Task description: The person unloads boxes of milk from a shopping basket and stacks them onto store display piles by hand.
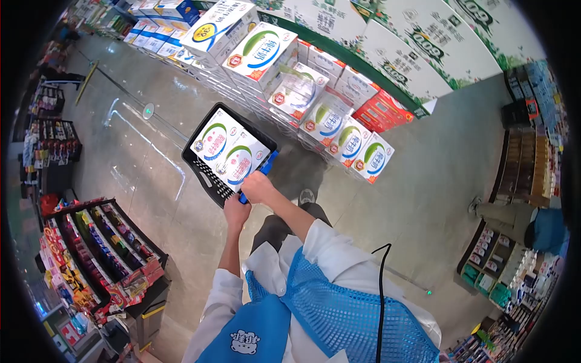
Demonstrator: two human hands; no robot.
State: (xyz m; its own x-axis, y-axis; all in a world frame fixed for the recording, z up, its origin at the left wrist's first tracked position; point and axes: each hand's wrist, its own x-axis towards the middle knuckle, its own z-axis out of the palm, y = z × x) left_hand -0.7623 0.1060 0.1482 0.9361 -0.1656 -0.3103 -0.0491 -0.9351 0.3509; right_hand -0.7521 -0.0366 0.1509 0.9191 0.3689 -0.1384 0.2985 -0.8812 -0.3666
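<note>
Basket, black perforated plastic, was ahead of the knees, beside the milk stack. One corner pointed forward; couldn't tell long axis. Left hand, right hand: fingers wrapped round blue handle, slanting forward-right. Boxy cartons inside.

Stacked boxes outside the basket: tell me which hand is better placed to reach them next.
Probably the right hand: it's nearer the stacked boxes than the left hand is. Both are at the near edge of the basket.
</note>
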